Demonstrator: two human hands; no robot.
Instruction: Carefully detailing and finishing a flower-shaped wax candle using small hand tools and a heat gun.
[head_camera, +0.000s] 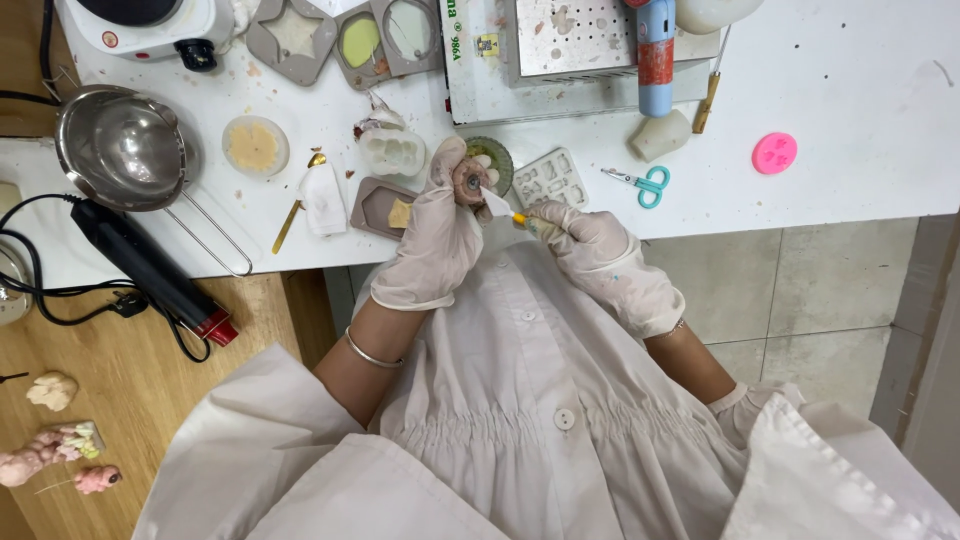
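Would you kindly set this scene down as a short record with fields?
Left hand: gloved left hand holds a small round brownish piece
Right hand: gloved right hand holds a small blade tool with its tip on the piece
Surface: white table
Near hands: grey mould tray, teal scissors, green dish
Farther: steel pot, pink mould

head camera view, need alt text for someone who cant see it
Seen from above, a gloved left hand holds a small round brownish piece while the gloved right hand works it with a small blade, at a white table cluttered with moulds, scissors and a steel pan.
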